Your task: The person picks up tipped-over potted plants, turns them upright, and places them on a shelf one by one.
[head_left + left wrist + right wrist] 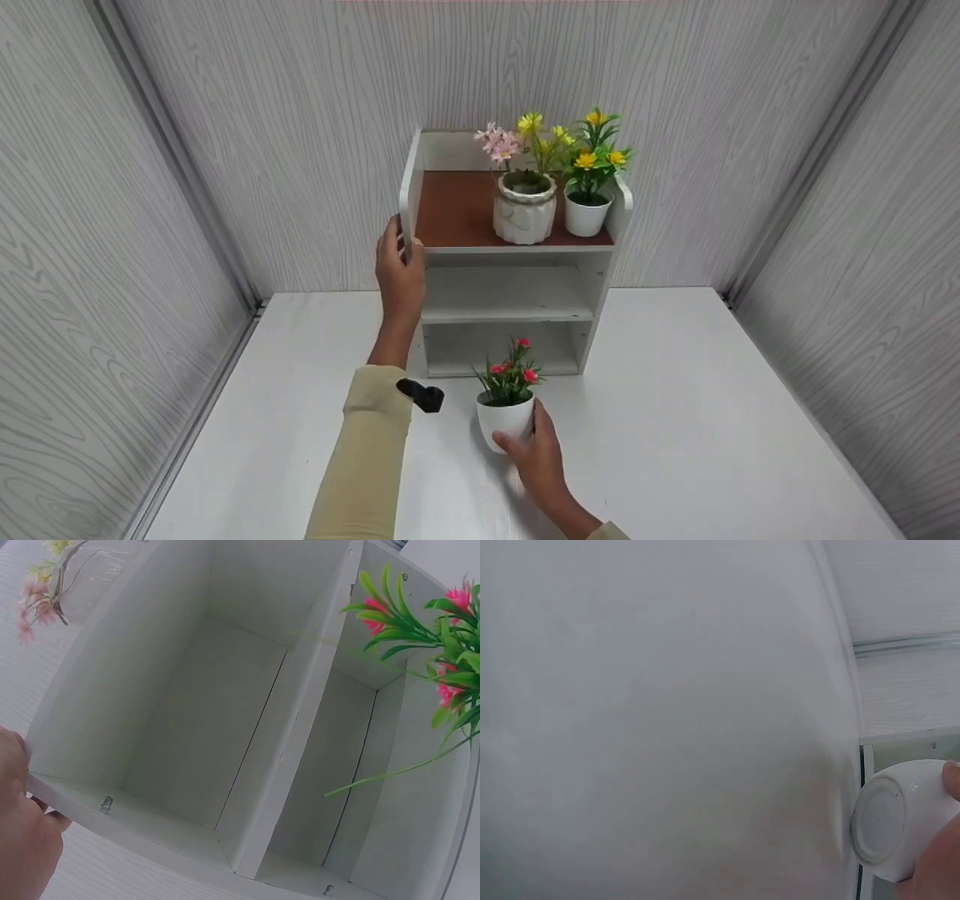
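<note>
A white shelf unit (510,313) with a brown top board stands against the back wall. My left hand (400,285) grips the edge of its left side panel (410,176), thumb toward the front; part of that hand (30,847) shows in the left wrist view. My right hand (544,461) holds a small white pot (504,420) with pink-red flowers (510,373), in front of the lowest compartment. The pot's round underside (881,821) is visible in the right wrist view, raised off the white table. Most of the right hand is out of frame there.
On the brown top board (454,210) stand a ribbed whitish pot (525,217) with pink and yellow flowers and a smaller white pot (587,217) with orange-yellow flowers. White table surface (697,420) extends to both sides, bounded by wood-grain panels (862,225).
</note>
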`<move>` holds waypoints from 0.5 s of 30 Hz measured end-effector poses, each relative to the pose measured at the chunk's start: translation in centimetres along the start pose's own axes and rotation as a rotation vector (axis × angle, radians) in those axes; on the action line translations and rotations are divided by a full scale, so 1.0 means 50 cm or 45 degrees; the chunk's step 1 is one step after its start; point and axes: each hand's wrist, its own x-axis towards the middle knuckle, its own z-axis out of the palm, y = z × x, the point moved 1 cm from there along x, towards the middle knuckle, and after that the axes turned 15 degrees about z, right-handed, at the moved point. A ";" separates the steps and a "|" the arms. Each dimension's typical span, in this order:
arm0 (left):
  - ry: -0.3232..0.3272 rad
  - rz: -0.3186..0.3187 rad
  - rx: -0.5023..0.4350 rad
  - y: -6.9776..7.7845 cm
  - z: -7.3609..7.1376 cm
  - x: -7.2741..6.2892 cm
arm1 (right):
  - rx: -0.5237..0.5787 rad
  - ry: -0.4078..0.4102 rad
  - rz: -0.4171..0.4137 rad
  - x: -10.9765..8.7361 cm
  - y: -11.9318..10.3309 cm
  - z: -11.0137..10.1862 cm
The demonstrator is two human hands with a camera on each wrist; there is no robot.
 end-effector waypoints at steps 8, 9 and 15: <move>0.011 0.007 -0.010 0.001 0.001 -0.001 | -0.010 -0.012 -0.046 -0.009 0.011 -0.004; 0.009 0.004 -0.005 0.000 0.001 0.000 | -0.003 -0.016 -0.052 -0.010 0.013 -0.004; 0.011 0.010 0.017 0.000 0.002 -0.001 | 0.073 -0.061 -0.029 -0.005 0.021 -0.007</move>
